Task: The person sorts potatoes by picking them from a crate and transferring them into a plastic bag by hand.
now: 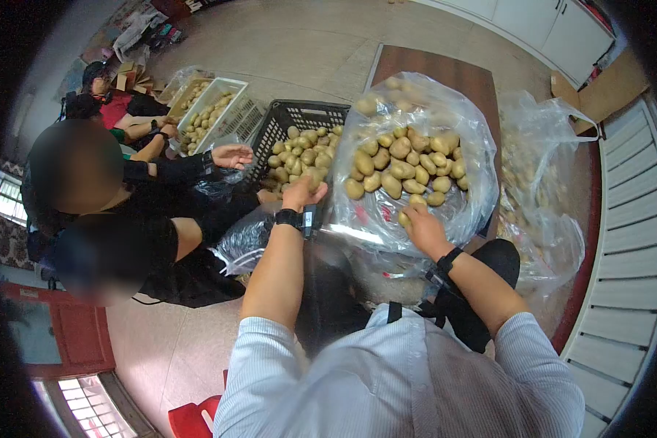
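My left hand is at the near edge of the black crate, its fingers closed round a potato. Several potatoes fill the crate. To the right, my right hand is inside the front part of a clear plastic bag, its fingers closed on a small potato. More potatoes lie in the back part of that bag, just beyond my fingers.
A co-worker in black sits at the left, one open hand beside the crate. Farther back, another person is near a white crate of potatoes. A tied bag of potatoes stands right, before a white slatted panel.
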{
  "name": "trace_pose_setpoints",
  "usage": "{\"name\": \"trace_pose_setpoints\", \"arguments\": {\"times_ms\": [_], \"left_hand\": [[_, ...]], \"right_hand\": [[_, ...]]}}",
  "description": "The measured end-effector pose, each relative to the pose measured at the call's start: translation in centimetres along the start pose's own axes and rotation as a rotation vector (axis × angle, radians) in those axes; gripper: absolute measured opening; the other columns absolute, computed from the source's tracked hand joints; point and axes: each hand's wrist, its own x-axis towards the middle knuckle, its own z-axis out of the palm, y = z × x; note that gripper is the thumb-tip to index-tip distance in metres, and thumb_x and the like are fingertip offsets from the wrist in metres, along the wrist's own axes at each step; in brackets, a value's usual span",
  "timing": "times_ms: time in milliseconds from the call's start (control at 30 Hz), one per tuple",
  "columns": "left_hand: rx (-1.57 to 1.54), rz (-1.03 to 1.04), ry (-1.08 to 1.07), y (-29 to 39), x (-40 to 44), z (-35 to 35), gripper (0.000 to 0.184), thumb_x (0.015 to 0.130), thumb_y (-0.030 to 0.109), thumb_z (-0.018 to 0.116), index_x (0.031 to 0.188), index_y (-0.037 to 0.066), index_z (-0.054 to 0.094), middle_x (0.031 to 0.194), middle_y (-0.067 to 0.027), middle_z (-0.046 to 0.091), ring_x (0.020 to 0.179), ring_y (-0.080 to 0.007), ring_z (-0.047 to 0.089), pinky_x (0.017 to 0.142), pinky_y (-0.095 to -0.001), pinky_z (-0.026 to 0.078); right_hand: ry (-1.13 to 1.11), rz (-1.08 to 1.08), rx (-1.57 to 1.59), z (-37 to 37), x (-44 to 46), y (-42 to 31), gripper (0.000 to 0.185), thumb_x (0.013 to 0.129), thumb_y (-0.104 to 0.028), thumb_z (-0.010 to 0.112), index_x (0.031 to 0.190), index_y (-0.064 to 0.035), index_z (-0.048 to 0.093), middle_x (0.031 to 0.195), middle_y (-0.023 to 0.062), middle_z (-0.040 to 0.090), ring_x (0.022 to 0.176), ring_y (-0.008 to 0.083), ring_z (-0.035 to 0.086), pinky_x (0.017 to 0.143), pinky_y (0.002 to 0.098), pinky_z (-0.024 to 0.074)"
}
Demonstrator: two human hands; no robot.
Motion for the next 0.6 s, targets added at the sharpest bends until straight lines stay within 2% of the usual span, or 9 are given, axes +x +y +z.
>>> {"name": "trace_pose_setpoints", "arguments": {"times_ms": [67,133,233,300,333,367,433,467,600], "left_hand": [[-0.049,0.001,-0.013,0.1,0.7,-0.6,0.029,0.093,0.014,0.05,0.114,-0.007,0.05,0.107,-0.0171,0.058,0.092,-0.0304,0.062,0.076,-0.0377,0.057],[0.64,0.166,0.019,-0.8,4.2,-3.6,0.027,0.09,0.018,0.056,0.108,-0.001,0.057,0.104,-0.0185,0.062,0.09,-0.0296,0.064,0.074,-0.0389,0.055],[1.692,0.637,0.147,0.9,-0.7,-1.6,0.033,0.083,0.035,0.062,0.097,0.005,0.064,0.094,-0.0199,0.065,0.086,-0.0313,0.065,0.071,-0.0406,0.051],[1.708,0.648,0.182,1.4,-1.6,-1.0,0.042,0.079,0.047,0.063,0.082,0.005,0.066,0.08,-0.0183,0.066,0.077,-0.0332,0.064,0.07,-0.0414,0.05],[1.715,0.891,0.235,0.7,-1.2,-1.7,0.045,0.078,0.051,0.062,0.072,0.006,0.066,0.069,-0.0168,0.064,0.069,-0.0351,0.062,0.064,-0.0427,0.049],[1.713,0.902,0.241,0.5,-0.6,-2.3,0.045,0.078,0.051,0.062,0.072,0.006,0.066,0.069,-0.0168,0.064,0.069,-0.0351,0.062,0.064,-0.0427,0.049],[1.743,0.689,0.199,0.7,-0.3,-2.7,0.046,0.078,0.052,0.061,0.075,0.007,0.066,0.069,-0.0159,0.064,0.07,-0.0341,0.063,0.063,-0.0429,0.049],[1.583,0.63,0.217,0.4,0.1,-3.0,0.044,0.078,0.051,0.061,0.078,0.007,0.067,0.077,-0.0163,0.066,0.074,-0.0332,0.064,0.065,-0.0431,0.048],[1.805,0.695,0.169,1.2,-1.3,-1.3,0.042,0.078,0.048,0.062,0.075,0.006,0.068,0.081,-0.0155,0.067,0.074,-0.0332,0.064,0.066,-0.0447,0.048]], "right_hand": [[0.009,-0.03,-0.025,-0.2,-0.1,-0.3,0.022,0.085,-0.017,0.054,0.105,-0.0099,0.057,0.106,0.0162,0.056,0.079,0.0396,0.061,0.07,0.0483,0.0494],[0.044,-0.098,-0.084,0.1,-0.2,0.2,0.024,0.082,-0.017,0.056,0.106,-0.0147,0.057,0.101,0.0158,0.055,0.073,0.0386,0.061,0.063,0.0487,0.0497],[-0.059,-0.036,-0.198,0.4,0.0,0.1,0.04,0.076,-0.014,0.065,0.115,-0.0145,0.055,0.11,0.0134,0.054,0.076,0.0359,0.063,0.066,0.0456,0.0509],[-0.113,-0.044,-0.238,0.1,-0.2,-0.1,0.043,0.075,-0.014,0.065,0.117,-0.0165,0.054,0.111,0.0137,0.053,0.074,0.0353,0.063,0.063,0.0454,0.0509],[-0.101,-0.052,-0.241,0.1,-0.2,-0.1,0.043,0.075,-0.014,0.065,0.117,-0.0165,0.054,0.111,0.0137,0.053,0.074,0.0353,0.063,0.063,0.0454,0.0509],[-0.091,-0.053,-0.224,0.2,-0.3,0.0,0.044,0.075,-0.015,0.065,0.118,-0.0172,0.053,0.111,0.0134,0.053,0.074,0.0354,0.063,0.063,0.0454,0.051],[-0.072,-0.059,-0.21,0.2,-0.2,-0.1,0.045,0.075,-0.015,0.065,0.119,-0.0179,0.053,0.111,0.0132,0.053,0.073,0.0355,0.063,0.063,0.0454,0.0511],[-0.088,-0.046,-0.226,0.3,-0.3,-0.1,0.045,0.075,-0.015,0.065,0.119,-0.0178,0.053,0.11,0.0128,0.053,0.074,0.0353,0.063,0.063,0.0453,0.0512],[-0.097,-0.055,-0.257,0.4,-0.5,0.1,0.043,0.075,-0.017,0.065,0.117,-0.0184,0.054,0.108,0.014,0.053,0.07,0.0354,0.064,0.059,0.0461,0.0512]]}}
